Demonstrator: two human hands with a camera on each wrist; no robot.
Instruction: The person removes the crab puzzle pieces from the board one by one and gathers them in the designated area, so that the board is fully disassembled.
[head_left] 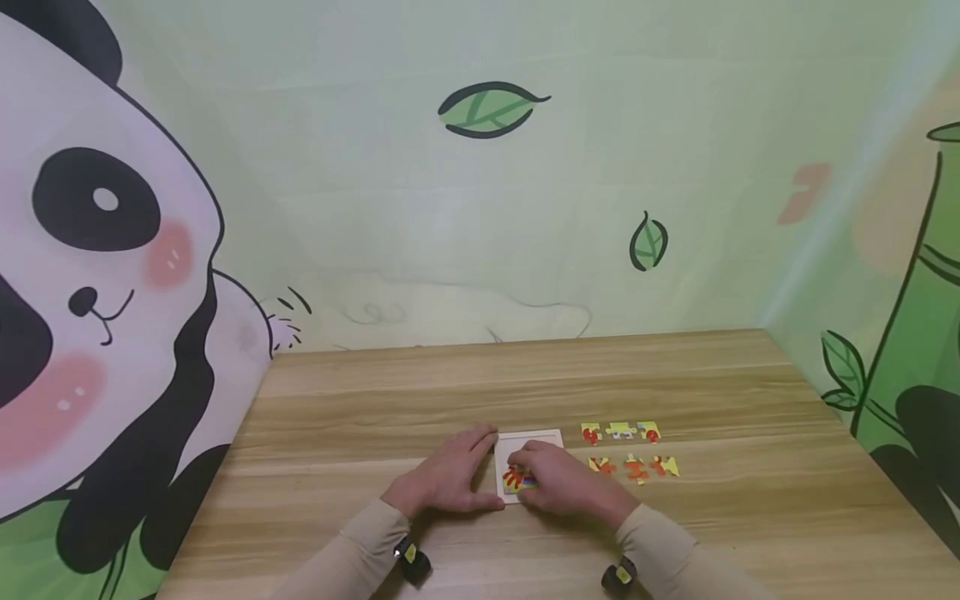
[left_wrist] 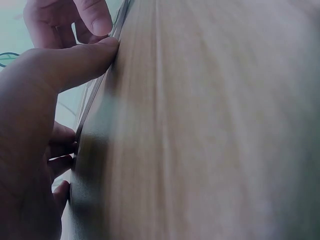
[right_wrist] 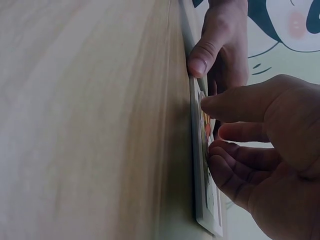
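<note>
from where i'm standing, the person is apparently fitting pieces into a shallow square white puzzle tray (head_left: pixel 527 437), which is lying flat on a light-brown wood-grain table (head_left: pixel 337 404). to be doing this well, i'm thinking they should be lining up each tab before pressing straight down, while bracing the tray so it isn't skidding and the neighbouring pieces aren't lifting.

the bare left hand (head_left: pixel 448 477) is grasping nothing fully: its fingers are spreading loosely along the tray's left side, the thumb touching near the near-left corner. the bare right hand (head_left: pixel 566 481) is reaching over the tray, fingers bending, thumb and fingertips touching the red-and-yellow, rainbow-striped picture pieces (head_left: pixel 516 478) inside; whether it is pinching one or only pressing, i cannot tell. beyond the tray's right side, loose red, yellow and white jigsaw pieces (head_left: pixel 621 431) are lying in two rows.
</note>
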